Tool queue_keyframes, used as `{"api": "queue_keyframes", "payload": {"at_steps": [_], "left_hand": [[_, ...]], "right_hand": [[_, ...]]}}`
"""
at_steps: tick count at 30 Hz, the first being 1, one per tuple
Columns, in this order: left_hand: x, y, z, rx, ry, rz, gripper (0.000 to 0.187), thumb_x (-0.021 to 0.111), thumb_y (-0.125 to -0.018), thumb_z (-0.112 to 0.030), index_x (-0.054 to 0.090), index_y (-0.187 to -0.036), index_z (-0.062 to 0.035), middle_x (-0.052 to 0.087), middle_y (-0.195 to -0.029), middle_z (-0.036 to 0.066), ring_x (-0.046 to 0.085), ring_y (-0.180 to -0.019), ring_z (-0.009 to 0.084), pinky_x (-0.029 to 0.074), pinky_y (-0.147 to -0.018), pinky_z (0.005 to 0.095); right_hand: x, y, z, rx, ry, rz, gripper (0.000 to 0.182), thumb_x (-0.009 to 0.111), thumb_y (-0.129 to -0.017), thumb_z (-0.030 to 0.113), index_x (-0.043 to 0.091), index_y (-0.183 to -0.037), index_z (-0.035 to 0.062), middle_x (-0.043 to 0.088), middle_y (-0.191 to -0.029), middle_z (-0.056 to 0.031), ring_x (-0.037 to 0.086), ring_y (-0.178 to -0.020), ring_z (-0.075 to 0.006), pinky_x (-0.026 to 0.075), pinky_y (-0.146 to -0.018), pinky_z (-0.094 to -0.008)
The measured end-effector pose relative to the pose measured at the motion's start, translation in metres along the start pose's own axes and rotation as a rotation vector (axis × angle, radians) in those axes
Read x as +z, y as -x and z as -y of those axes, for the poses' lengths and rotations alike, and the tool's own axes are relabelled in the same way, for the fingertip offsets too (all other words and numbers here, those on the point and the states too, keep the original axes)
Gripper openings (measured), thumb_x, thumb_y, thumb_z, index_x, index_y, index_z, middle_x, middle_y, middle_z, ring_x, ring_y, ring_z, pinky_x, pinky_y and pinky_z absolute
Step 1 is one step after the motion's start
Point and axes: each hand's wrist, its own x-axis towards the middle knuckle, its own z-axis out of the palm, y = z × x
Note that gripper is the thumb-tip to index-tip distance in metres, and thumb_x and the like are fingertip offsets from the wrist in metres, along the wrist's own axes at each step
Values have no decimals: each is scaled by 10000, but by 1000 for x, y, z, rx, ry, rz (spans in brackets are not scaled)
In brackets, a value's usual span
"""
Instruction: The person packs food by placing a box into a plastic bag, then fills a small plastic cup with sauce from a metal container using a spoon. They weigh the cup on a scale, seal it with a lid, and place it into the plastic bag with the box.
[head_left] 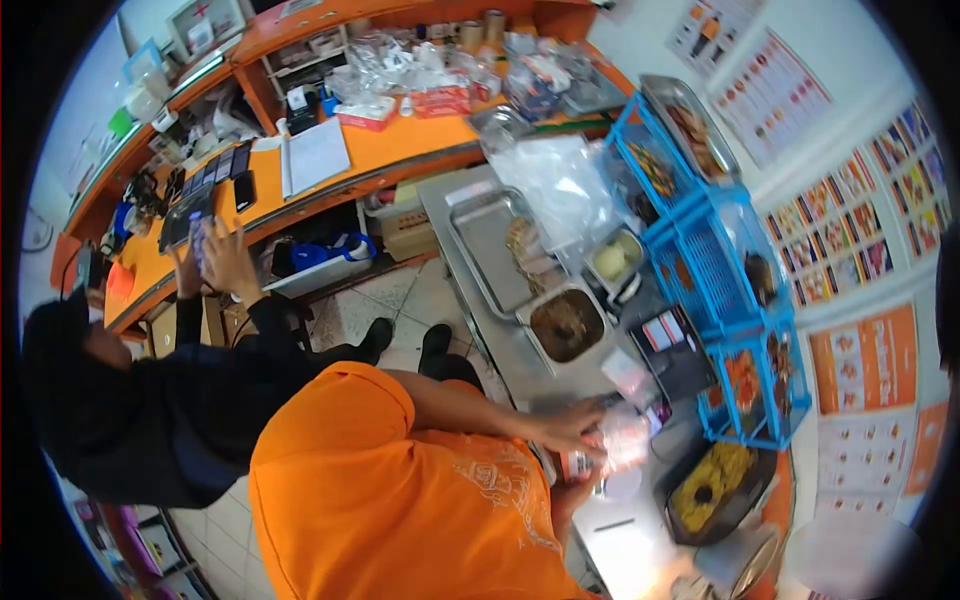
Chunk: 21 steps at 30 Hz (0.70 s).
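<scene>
My left hand (572, 428) reaches over the steel counter from an orange sleeve, its fingers bent over a clear package (625, 440) with pinkish contents and an orange-red label. Glare on the plastic blurs its outline. My right hand (572, 492) is at the package's near side, partly hidden, with its fingers hard to make out. Close by are a small pink-and-white packet (625, 372), a black scale-like device (672, 345) and a white board (622, 545) with a dark slot.
Beyond stand a steel pan of brown food (567, 325), a shallow steel tray (490, 270), blue baskets (700, 270) and a black tray of yellow food (715, 490). At left, a person in black (150, 400) holds a purple object near an orange desk (390, 150).
</scene>
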Motion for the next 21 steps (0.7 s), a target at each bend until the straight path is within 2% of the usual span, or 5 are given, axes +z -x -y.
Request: {"api": "queue_keyframes", "payload": {"at_steps": [7, 8, 11, 19, 21], "left_hand": [[-212, -36, -72, 60, 501, -54, 1212, 874, -630, -256, 79, -1533, -106, 338, -1461, 243, 377, -1339, 333, 318, -1116, 411], [-253, -39, -58, 62, 479, -132, 1220, 870, -629, -212, 65, -1539, -105, 367, -1451, 233, 380, -1337, 325, 312, -1122, 417], [-358, -25, 5, -18, 608, -536, 905, 794, -707, -148, 309, -1461, -26, 516, -1345, 169, 524, -1220, 258, 417, -1050, 380], [-565, 29, 186, -236, 923, -1530, 540, 668, -847, -354, 499, -1286, -89, 594, -1043, 59, 613, -865, 215, 561, -752, 359], [-545, -5, 286, -108, 249, -1016, 615, 645, -868, -358, 453, -1382, -80, 587, -1053, 66, 604, -810, 222, 559, -754, 358]], "right_hand": [[133, -22, 28, -688, 1019, -192, 574, 523, -993, 165, 307, -1474, -64, 418, -1457, -225, 434, -1340, -325, 340, -1119, -423], [153, -58, 22, -637, 338, 239, 634, 458, -1020, 344, 276, -1506, -19, 350, -1516, -191, 371, -1389, -307, 325, -1129, -425], [305, -55, 55, -514, 528, 767, 745, 492, -991, 486, 273, -1516, 4, 316, -1543, -168, 440, -1333, -297, 374, -1089, -436], [317, -51, -2, 120, 704, 767, 486, 610, -963, 176, 480, -1402, 11, 578, -1320, -106, 572, -1139, -198, 450, -988, -348], [291, -35, -9, 213, 746, 645, 472, 617, -966, 193, 500, -1395, 34, 605, -1266, -75, 589, -1062, -150, 471, -936, -309]]}}
